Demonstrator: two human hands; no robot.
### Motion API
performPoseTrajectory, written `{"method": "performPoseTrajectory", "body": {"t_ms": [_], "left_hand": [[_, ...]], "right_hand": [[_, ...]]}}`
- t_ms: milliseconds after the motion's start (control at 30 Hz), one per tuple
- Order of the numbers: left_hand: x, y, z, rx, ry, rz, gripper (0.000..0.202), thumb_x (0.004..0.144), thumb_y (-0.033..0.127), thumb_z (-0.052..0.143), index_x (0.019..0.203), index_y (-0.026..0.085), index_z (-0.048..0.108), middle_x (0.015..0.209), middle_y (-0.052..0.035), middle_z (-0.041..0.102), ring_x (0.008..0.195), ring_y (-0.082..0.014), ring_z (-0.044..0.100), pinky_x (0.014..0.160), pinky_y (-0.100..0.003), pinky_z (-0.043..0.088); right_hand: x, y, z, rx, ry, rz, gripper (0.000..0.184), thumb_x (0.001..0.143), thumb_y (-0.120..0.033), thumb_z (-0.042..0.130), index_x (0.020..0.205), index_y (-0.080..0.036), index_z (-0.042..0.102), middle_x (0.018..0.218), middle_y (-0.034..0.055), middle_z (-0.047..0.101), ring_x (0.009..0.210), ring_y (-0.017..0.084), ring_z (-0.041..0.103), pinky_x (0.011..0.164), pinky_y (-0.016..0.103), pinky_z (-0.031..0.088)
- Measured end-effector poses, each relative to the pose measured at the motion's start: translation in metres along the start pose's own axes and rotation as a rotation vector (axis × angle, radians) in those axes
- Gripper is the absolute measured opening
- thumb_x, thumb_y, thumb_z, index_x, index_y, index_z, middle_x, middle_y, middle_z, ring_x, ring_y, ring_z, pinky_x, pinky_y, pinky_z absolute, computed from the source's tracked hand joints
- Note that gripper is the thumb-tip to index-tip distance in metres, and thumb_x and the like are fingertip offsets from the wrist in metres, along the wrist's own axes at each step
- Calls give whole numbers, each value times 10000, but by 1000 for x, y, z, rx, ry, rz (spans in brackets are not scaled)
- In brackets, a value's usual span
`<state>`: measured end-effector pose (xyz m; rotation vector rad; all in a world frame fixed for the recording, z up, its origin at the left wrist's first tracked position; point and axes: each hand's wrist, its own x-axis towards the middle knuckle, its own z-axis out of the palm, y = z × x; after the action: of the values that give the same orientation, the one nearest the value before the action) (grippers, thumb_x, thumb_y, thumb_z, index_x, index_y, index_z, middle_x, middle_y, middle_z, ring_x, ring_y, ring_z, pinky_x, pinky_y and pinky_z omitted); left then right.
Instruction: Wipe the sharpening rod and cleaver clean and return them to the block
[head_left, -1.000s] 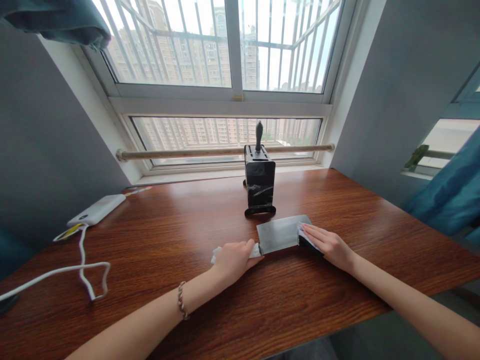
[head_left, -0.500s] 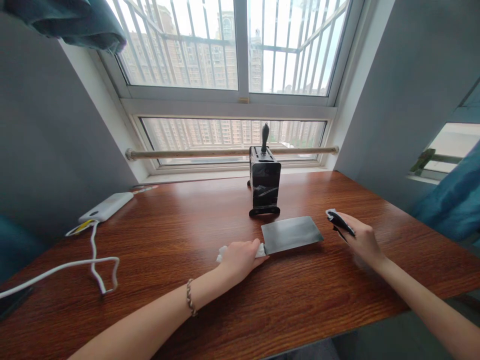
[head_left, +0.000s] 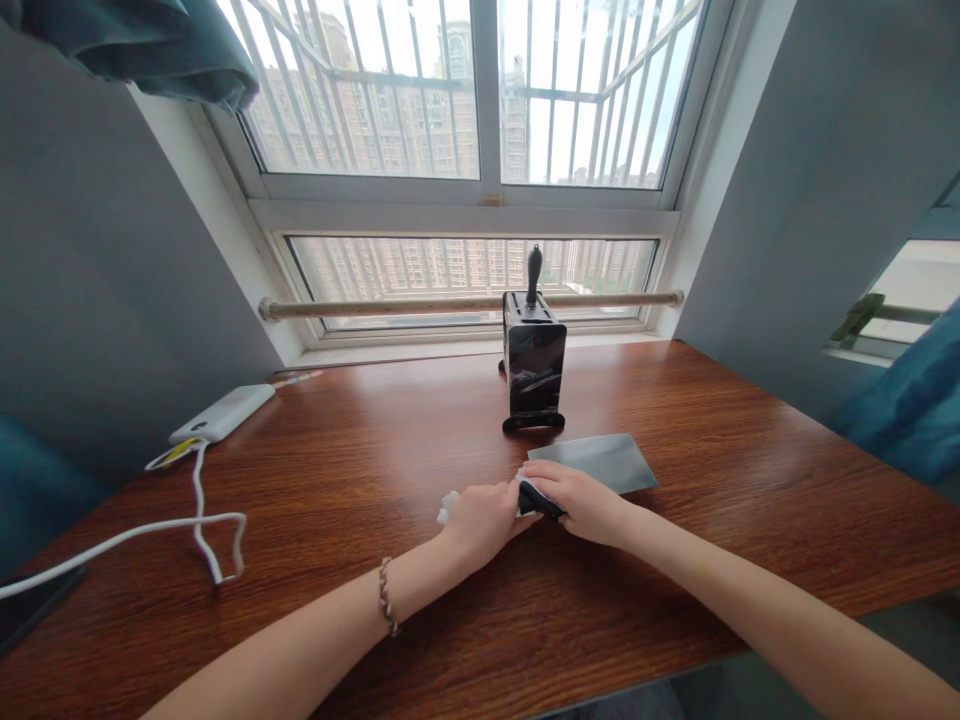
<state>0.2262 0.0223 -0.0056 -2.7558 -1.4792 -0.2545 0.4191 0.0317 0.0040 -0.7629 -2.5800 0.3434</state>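
A wide cleaver (head_left: 607, 465) lies on the wooden table with its grey blade toward the right. My left hand (head_left: 478, 522) is closed around its handle, where crumpled white wrapping, like tissue, (head_left: 448, 506) sticks out beside the fingers. A soft-looking black piece with a whitish edge (head_left: 538, 500) is gripped in my right hand (head_left: 589, 508); its exact kind cannot be made out. That black piece is at the handle end of the blade, close against my left fingers. My right hand covers the near part of the blade.
Behind the cleaver stands a black knife block (head_left: 535, 375) with one dark-handled tool (head_left: 534, 272) upright in it. At the left lie a white power strip (head_left: 225, 412) and a looping white cable (head_left: 201, 500). A barred window (head_left: 480, 190) rises behind the table.
My right hand has moved left, from beyond the blade's right end to the handle end, carrying the black piece. The left hand keeps hold of the handle.
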Motion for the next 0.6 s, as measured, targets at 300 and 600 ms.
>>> {"method": "performPoseTrajectory", "body": {"t_ms": [300, 600], "left_hand": [[0, 0, 1, 36, 21, 7, 432, 863, 529, 408, 957, 150, 593, 828, -97, 676, 713, -279, 645, 599, -344, 458], [0, -2, 2, 59, 43, 40, 416, 866, 501, 435, 998, 141, 597, 812, -95, 678, 700, -289, 646, 574, -358, 462]], "right_hand": [[27, 37, -12, -30, -146, -116, 399, 716, 53, 486, 1066, -123, 563, 1148, 122, 554, 1132, 225, 486, 955, 362, 417], [35, 52, -5, -66, -54, -26, 247, 883, -255, 534, 1105, -150, 552, 1161, 80, 559, 1048, 228, 550, 859, 446, 473]]}}
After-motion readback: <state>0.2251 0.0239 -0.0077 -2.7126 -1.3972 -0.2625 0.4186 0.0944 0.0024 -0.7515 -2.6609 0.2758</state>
